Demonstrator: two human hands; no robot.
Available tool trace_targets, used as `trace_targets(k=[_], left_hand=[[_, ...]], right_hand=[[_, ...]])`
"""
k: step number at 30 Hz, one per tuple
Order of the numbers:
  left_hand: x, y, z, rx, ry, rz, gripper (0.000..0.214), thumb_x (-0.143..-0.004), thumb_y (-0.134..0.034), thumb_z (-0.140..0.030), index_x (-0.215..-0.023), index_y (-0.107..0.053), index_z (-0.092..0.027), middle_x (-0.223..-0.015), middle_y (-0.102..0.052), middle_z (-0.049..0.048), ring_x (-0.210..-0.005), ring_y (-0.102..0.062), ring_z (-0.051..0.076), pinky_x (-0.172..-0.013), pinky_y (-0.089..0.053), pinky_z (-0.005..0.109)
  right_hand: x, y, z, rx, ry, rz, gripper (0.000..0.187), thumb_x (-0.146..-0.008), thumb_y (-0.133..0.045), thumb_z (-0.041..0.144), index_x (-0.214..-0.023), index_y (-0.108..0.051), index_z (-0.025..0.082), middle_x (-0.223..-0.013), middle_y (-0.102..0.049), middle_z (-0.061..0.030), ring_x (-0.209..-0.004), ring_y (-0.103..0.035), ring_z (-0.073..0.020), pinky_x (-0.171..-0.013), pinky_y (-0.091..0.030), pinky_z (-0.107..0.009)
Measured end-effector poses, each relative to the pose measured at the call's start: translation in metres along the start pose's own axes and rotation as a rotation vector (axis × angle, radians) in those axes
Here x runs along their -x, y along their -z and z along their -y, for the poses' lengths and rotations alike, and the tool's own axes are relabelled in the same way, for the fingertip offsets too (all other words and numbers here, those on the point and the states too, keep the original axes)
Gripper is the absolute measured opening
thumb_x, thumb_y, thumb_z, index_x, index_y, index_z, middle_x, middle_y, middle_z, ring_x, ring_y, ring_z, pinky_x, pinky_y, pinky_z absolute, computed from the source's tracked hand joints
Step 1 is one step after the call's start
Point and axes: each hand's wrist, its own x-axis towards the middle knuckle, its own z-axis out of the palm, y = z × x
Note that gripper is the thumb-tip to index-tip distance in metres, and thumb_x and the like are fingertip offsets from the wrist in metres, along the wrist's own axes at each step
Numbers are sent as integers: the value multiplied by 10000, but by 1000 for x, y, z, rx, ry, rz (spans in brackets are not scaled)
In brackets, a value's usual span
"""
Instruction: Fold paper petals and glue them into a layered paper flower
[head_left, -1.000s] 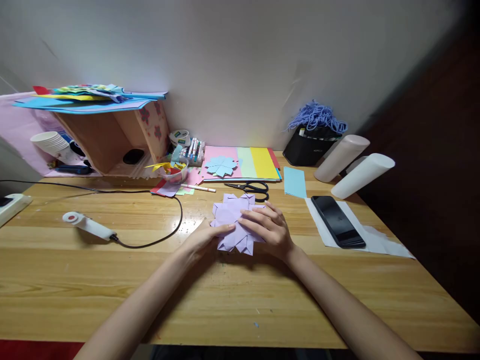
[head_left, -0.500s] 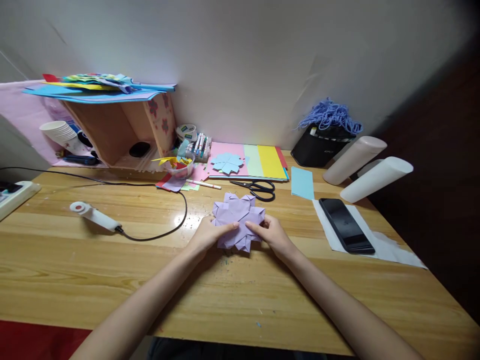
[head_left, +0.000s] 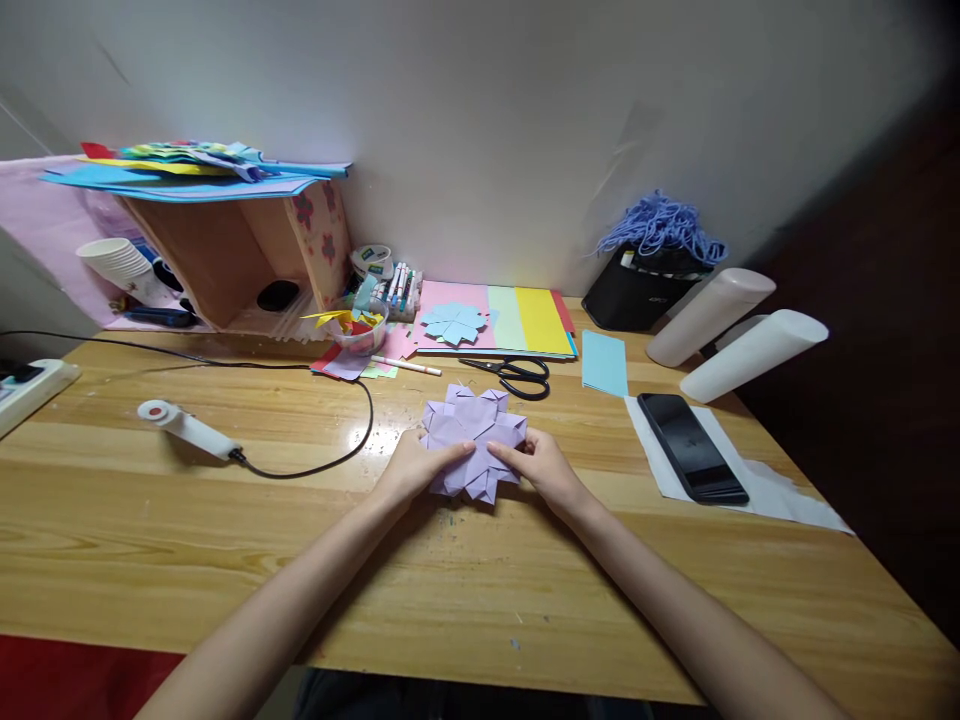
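A folded purple paper flower (head_left: 474, 418) with several pointed petals is held just above the wooden table. My left hand (head_left: 420, 462) grips its left side, thumb lying on top and fingers hidden beneath. On the opposite side, my right hand (head_left: 546, 464) pinches the flower the same way, its thumb near the middle. The two thumb tips point toward each other, a small gap apart. Beyond the flower lie black-handled scissors (head_left: 525, 379), and farther back a light blue paper flower (head_left: 454, 324) rests on coloured sheets (head_left: 544, 325).
A white corded tool (head_left: 191, 430) lies at left, its cable curving toward the flower. Right of my hands are a black phone (head_left: 691, 448) on white paper, blue paper (head_left: 604, 362) and white rolls (head_left: 754, 356). A tub of scraps (head_left: 360, 328) stands by an open box (head_left: 322, 240).
The purple flower has shifted very slightly left with both hands still on it. Otherwise only a slight shift of the view shows.
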Motion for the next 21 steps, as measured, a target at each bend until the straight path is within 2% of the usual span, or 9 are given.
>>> trace_targets(k=[6, 10, 13, 15, 18, 19, 21], left_hand=[[-2, 3, -3, -5, 15, 44, 475, -477, -788, -232, -915, -656, -107, -921, -682, 101, -792, -631, 209, -690, -494, 276], [0, 4, -6, -34, 6, 71, 482, -486, -777, -184, -938, -632, -101, -907, -680, 96, -778, -627, 198, -669, -484, 258], [-3, 5, -8, 42, -8, 82, 436, -548, -752, -210, -950, -618, -104, -924, -672, 100, -800, -627, 192, -702, -484, 259], [-7, 7, -9, 159, 9, 27, 381, -635, -700, -269, -967, -602, -109, -929, -668, 104, -808, -631, 185, -730, -489, 268], [-14, 10, -11, 320, 114, -97, 300, -794, -519, -339, -917, -603, -78, -852, -675, 122, -747, -641, 163, -717, -496, 257], [-15, 10, -13, 363, 166, -88, 343, -832, -447, -356, -891, -610, -60, -833, -675, 136, -733, -642, 162, -712, -496, 253], [-13, 10, -15, 451, 259, 16, 464, -861, -356, -409, -860, -625, -31, -832, -673, 169, -735, -643, 179, -707, -499, 259]], right_hand=[[0, 1, 3, 8, 18, -24, 340, -612, -698, 408, -761, -609, 115, -677, -639, -32, -584, -558, -139, -536, -427, -241], [-1, 1, 2, -39, -8, -39, 329, -609, -707, 396, -763, -617, 120, -698, -656, -36, -591, -573, -138, -549, -444, -239], [-5, 3, 0, -87, 7, -127, 319, -620, -705, 384, -787, -628, 123, -751, -677, -55, -632, -603, -157, -582, -470, -259], [-8, 7, 0, -121, 87, -236, 309, -635, -699, 362, -832, -637, 132, -829, -685, -69, -710, -622, -177, -652, -488, -290], [-9, 13, 3, -103, 328, -366, 252, -656, -692, 307, -863, -649, 170, -886, -681, -57, -799, -625, -191, -760, -484, -339], [-8, 15, 5, -50, 425, -373, 214, -670, -682, 291, -854, -657, 185, -890, -679, -52, -821, -621, -195, -785, -478, -355], [-2, 18, 10, 130, 620, -333, 150, -706, -653, 279, -839, -674, 214, -907, -671, -50, -877, -602, -212, -830, -459, -391]])
